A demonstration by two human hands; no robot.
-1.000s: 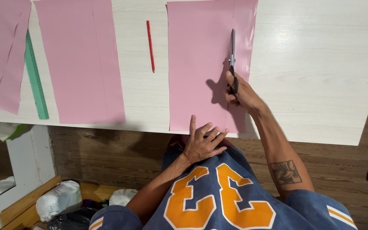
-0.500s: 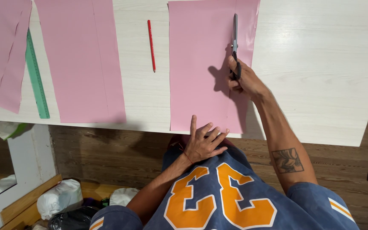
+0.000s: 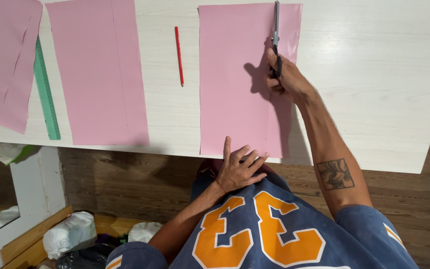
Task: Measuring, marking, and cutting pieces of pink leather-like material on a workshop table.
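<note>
The pale wood-grain tabletop (image 3: 374,74) carries a tall pink paper sheet (image 3: 232,89) at 12 o'clock. At 1 o'clock the right hand (image 3: 287,79) has its fingers closed around the black handles of slim metal scissors (image 3: 275,30), blades pointing to 12 along the sheet's right side. At 6 o'clock the left hand (image 3: 240,169) lies flat, fingers spread, touching the sheet's lower edge. A red pencil (image 3: 178,56) lies at 11 o'clock.

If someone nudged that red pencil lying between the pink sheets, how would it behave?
The red pencil looks thin and stiff, so it would probably slide or roll easily on the smooth white table. It seems light, and nothing touches it, so little would stop it.
</note>
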